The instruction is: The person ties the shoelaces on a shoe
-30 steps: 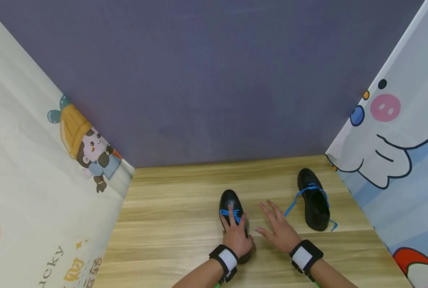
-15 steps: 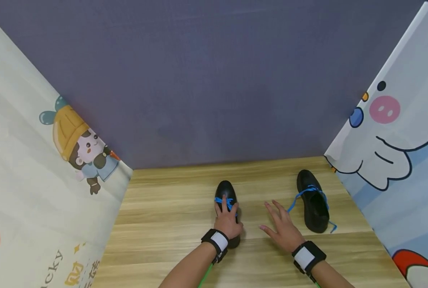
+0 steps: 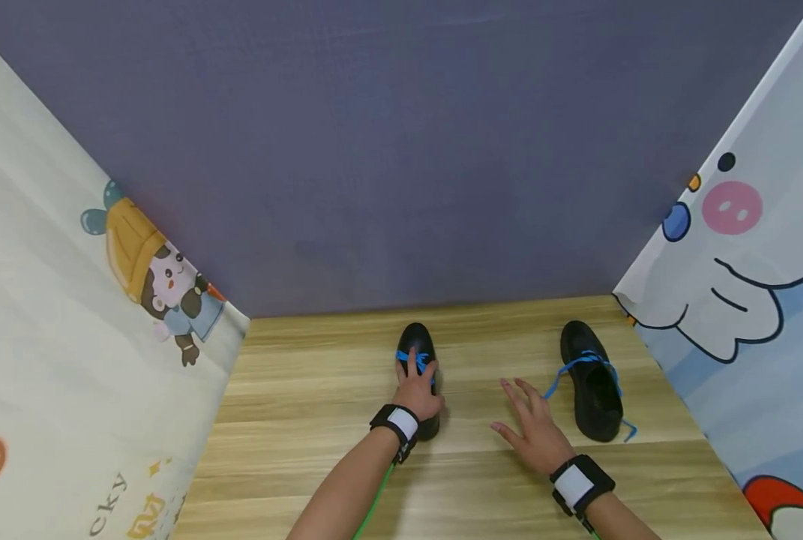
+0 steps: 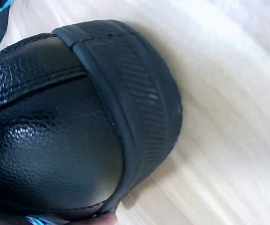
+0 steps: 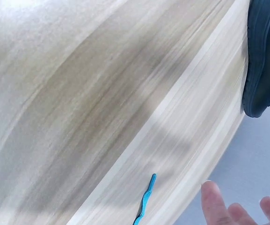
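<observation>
A black shoe (image 3: 417, 342) with tied blue laces (image 3: 411, 358) stands toe-away on the wooden table (image 3: 307, 405). My left hand (image 3: 417, 382) lies over its middle and grips it, fingers across the laces. The left wrist view shows the shoe's leather and ribbed sole edge (image 4: 139, 93) close up, with a fingertip at the bottom. My right hand (image 3: 525, 409) is open, fingers spread, low over the table between the two shoes. A second black shoe (image 3: 593, 382) stands to the right with its blue lace (image 3: 552, 382) loose; the lace's tip (image 5: 146, 199) shows in the right wrist view.
A purple backdrop (image 3: 401, 150) closes the far side of the table. Cartoon-printed panels stand at the left (image 3: 70, 300) and at the right (image 3: 745, 285), and the right-hand shoe is close to the right panel.
My left hand has pushed the left shoe away from me, toward the purple backdrop. The right hand stayed spread between the shoes and barely shifted.
</observation>
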Motion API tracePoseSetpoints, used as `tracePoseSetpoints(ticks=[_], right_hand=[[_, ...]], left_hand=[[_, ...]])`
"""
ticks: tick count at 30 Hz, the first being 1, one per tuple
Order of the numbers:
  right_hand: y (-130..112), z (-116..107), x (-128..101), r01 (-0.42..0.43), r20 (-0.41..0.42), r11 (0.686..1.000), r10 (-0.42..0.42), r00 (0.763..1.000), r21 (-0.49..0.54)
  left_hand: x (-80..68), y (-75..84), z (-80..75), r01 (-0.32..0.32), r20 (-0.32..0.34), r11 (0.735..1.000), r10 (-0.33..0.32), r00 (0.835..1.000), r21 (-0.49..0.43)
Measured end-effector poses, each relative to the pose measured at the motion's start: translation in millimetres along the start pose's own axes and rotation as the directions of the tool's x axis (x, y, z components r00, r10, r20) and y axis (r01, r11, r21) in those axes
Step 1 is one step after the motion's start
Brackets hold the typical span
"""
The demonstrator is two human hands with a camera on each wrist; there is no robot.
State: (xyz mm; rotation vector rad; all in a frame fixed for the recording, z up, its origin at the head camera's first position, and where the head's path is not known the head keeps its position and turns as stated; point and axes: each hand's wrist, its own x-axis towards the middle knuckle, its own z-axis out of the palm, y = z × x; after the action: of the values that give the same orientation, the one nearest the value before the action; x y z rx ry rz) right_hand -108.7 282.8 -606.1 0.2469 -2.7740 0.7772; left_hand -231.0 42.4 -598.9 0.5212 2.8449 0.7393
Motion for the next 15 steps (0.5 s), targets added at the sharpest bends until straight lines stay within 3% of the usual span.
tracePoseSetpoints(ticks=[6,15], right_hand=[[1,-3,-1,-0.011,-0.001,1.0,0.011,1.0,0.0],[4,-6,-6,0.007,-0.02,1.0,-0.007,1.0,-0.029]], left_hand=[[6.4,-0.5,-9.8,-0.026,0.003,1.0,0.026,1.0,-0.017],[17.0,-7.5,-7.9,-0.043,-0.024,0.999,0.043,0.999,-0.022]])
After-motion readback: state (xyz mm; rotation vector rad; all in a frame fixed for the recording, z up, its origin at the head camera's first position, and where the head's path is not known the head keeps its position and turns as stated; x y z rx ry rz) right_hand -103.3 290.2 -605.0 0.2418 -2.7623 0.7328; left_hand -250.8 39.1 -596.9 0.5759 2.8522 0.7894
